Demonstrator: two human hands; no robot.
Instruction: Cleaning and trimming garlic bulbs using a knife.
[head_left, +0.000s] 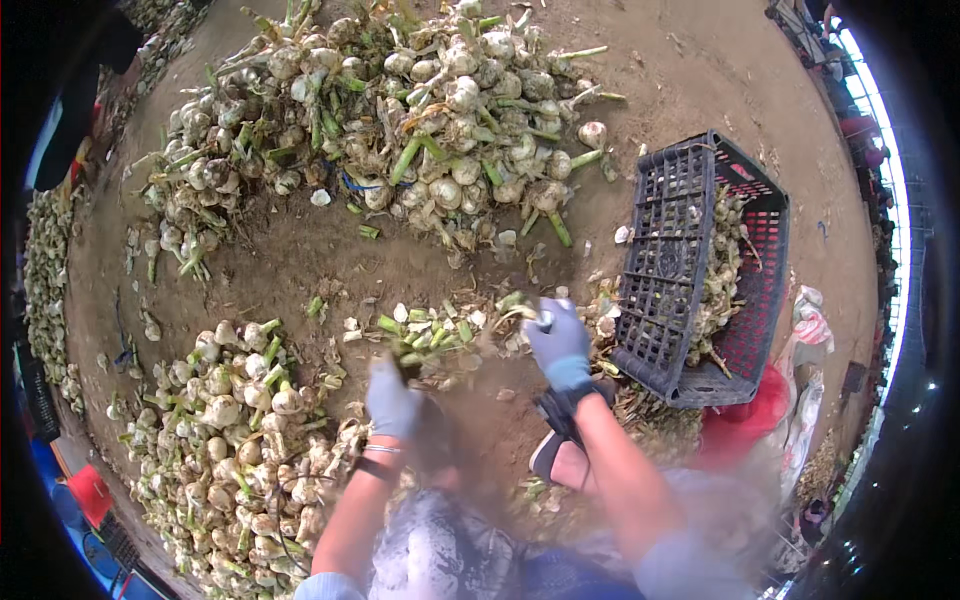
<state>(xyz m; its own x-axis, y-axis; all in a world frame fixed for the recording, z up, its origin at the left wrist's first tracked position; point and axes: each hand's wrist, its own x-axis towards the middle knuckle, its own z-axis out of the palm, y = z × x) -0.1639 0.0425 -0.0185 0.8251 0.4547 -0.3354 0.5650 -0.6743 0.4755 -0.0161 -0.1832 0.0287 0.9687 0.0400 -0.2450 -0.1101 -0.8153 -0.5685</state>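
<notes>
My right hand (559, 341), in a pale grey-blue glove, is curled around a pale garlic piece (519, 309); motion blur hides its exact shape. To its left, my gloved left hand (391, 401) hovers over the soil with fingers bent. Something dark shows beside its fingertips, too blurred to name. Cut green garlic stalks (431, 334) lie on the ground between and beyond both hands. Close to my left forearm spreads a heap of garlic bulbs with short-cut stalks (225, 420). A larger heap of garlic with longer stalks (450, 142) lies farther ahead.
At the right, a black plastic crate (667, 262) lies tilted with garlic inside. A red container (750, 420) and white plastic sacks (806, 397) are behind it. My shoe (547, 457) rests beneath my right forearm. More garlic (49, 277) lines the far left.
</notes>
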